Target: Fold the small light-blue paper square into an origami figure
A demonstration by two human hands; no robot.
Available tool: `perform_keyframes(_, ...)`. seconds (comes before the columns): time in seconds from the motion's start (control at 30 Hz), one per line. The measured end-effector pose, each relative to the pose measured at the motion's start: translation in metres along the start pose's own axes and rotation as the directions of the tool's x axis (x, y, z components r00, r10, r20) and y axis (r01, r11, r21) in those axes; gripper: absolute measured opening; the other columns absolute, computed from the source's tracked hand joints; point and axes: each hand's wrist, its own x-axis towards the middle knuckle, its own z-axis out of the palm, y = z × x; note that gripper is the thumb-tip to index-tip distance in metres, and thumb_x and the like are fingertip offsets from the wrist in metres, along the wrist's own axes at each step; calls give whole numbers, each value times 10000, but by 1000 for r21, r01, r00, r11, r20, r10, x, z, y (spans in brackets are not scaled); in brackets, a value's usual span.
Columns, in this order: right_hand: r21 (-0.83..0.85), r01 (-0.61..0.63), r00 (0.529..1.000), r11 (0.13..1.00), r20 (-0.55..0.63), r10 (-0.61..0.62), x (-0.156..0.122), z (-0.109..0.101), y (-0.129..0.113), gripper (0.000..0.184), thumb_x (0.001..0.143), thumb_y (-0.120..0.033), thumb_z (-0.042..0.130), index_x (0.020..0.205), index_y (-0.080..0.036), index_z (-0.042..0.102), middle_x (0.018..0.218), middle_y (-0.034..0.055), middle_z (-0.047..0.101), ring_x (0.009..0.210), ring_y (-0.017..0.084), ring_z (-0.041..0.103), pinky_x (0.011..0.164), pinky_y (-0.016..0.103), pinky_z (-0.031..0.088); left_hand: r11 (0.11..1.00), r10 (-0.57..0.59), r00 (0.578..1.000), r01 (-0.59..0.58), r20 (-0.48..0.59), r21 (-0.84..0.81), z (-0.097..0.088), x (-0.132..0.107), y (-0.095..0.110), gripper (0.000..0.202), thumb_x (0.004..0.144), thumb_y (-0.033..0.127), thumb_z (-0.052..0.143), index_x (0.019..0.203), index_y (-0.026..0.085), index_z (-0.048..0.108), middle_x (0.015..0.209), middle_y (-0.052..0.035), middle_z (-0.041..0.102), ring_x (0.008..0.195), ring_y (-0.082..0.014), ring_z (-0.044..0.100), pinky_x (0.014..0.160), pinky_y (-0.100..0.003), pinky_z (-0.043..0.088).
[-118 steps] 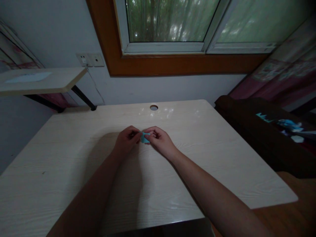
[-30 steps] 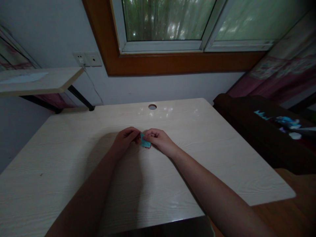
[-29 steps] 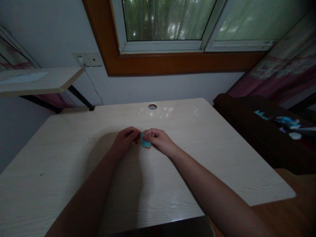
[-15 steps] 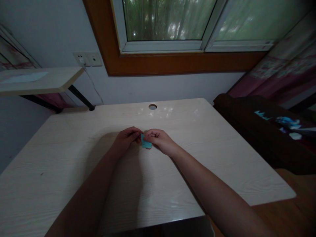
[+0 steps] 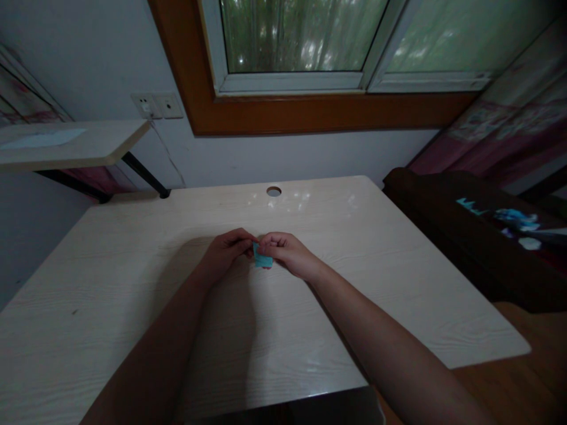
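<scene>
A small turquoise piece of paper [image 5: 263,260] is held between my two hands above the middle of the desk. My left hand [image 5: 228,251] pinches its upper left corner between thumb and fingers. From the other side, my right hand [image 5: 286,251] grips it with the thumb lying across its front. The right fingers behind the paper are mostly hidden; only a fingertip shows below its lower edge. Whether the piece is folded I cannot tell.
The pale wood desk [image 5: 354,248] has a round cable hole [image 5: 273,192] near its back edge. A raised shelf [image 5: 88,153] on black legs stands at the back left. Dark brown furniture [image 5: 465,236] with blue items on it lies to the right. A window [image 5: 305,41] is behind.
Both hands and the turquoise paper have shifted down very slightly. The grip on the paper looks the same.
</scene>
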Motion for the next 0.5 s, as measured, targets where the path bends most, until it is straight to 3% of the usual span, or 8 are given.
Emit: perform_keyframes(0.5,-35,37,999,999,-32,-38,0,3,-1,245,746,-369,754,758,-160,627,654,-7,640,569,112,566,553,249,445,1000,4,1000,-3,-21,28,1,0,3,197,843,355,646,841,166,700,709,-12,649,688,-141,590,682,-250,468)
